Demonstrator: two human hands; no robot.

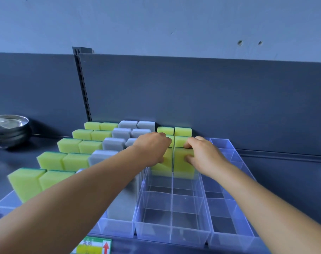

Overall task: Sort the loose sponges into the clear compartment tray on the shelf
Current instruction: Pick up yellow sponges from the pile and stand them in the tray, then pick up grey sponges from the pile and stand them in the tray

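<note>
- Head view looks down on a clear compartment tray [171,208] standing on a dark shelf [284,162], with both bare arms reaching into it.
- Left part of the tray: two columns of yellow sponges [49,160] stand upright, five rows deep, front to back. By the look of it, that part is full.
- Next to them, the grey sponges [113,143] fill at least four rows at the back; the left forearm hides the rows nearest the front, so I cannot tell whether every slot there is taken.
- Middle section: two yellow-green sponges sit in the back row, two in the row before that, and a third pair is going in now.
- The left hand [152,149] has its grip clamped on the left sponge of the pair [167,158], fingers curled over its top.
- The right hand [202,153] pinches the right sponge of the pair [181,160], thumb on its near face and fingers over the top. Both sponges are upright and partly sunk into neighbouring slots, one either side of a clear divider.
- Still to do, as I judge it: seat this pair fully, then fill the two or three empty rows in front of it and the narrow right-hand section [227,208], which holds nothing.
- No loose sponges show anywhere in view, so how many are left is unknown.
- Steel bowls [8,131] sit stacked at the far left of the shelf, and a printed label [93,246] sits at the front edge.
</note>
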